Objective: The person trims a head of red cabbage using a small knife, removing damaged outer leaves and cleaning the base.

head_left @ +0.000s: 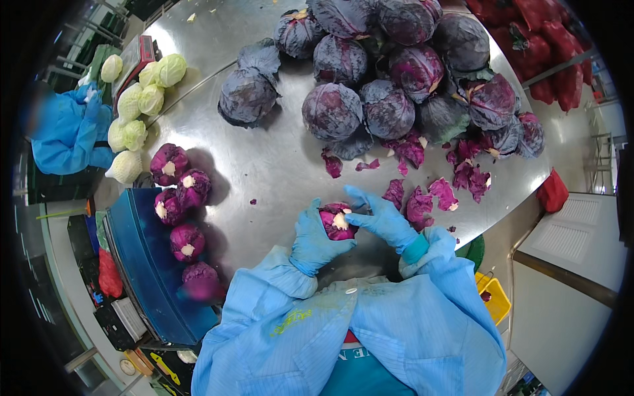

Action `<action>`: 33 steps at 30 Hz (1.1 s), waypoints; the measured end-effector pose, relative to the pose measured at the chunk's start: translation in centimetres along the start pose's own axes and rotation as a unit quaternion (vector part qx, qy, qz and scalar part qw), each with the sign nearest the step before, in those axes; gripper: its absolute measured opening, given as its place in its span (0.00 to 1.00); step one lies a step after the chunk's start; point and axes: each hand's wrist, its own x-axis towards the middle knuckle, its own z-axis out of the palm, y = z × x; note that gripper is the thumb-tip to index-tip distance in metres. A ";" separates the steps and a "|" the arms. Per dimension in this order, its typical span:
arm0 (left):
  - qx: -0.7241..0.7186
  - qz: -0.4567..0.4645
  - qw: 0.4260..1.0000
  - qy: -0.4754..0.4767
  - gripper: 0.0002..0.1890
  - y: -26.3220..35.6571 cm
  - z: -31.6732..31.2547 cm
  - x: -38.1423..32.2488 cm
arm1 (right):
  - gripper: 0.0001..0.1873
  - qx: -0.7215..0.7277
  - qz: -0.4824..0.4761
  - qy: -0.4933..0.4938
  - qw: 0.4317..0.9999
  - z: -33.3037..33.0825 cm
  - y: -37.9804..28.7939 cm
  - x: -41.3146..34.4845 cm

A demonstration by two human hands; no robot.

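Note:
My left hand (314, 241), in a blue glove, holds a small trimmed red cabbage (339, 221) with its pale cut stem facing up. On the other side my right hand (384, 218), also gloved, touches the cabbage near the stem with its fingers spread. Torn purple leaves (419, 205) lie on the steel table (267, 173) to the right. Beyond them is a heap of large red cabbages (389, 106) with dull outer leaves, and one more (247, 96) lies apart on the left. Several trimmed red cabbages (188, 241) stand in a group at the left.
A blue box (148, 267) is at the left table edge. Green cabbages in net sleeves (130, 102) lie beside a red-edged scale (143, 52), near a person in blue (74, 131). Red net sacks (550, 49) are at the upper right, a yellow basket (498, 299) at the lower right.

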 end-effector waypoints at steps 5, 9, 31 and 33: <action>0.021 0.065 0.997 0.021 0.63 -0.3 -0.3 -0.7 | 0.24 -0.228 -0.080 0.026 0.970 0.6 1.1 0.3; 0.152 0.093 0.981 0.074 0.53 1.9 0.1 -1.1 | 0.18 -0.119 -0.087 0.013 0.989 2.0 0.4 0.1; 0.123 0.116 0.985 0.035 0.61 0.0 -1.2 -1.2 | 0.33 -0.055 0.063 -0.060 0.995 1.0 -0.9 0.5; 0.121 0.116 0.986 0.015 0.62 0.1 -1.3 -1.1 | 0.29 0.121 0.087 -0.093 0.984 2.9 2.2 1.1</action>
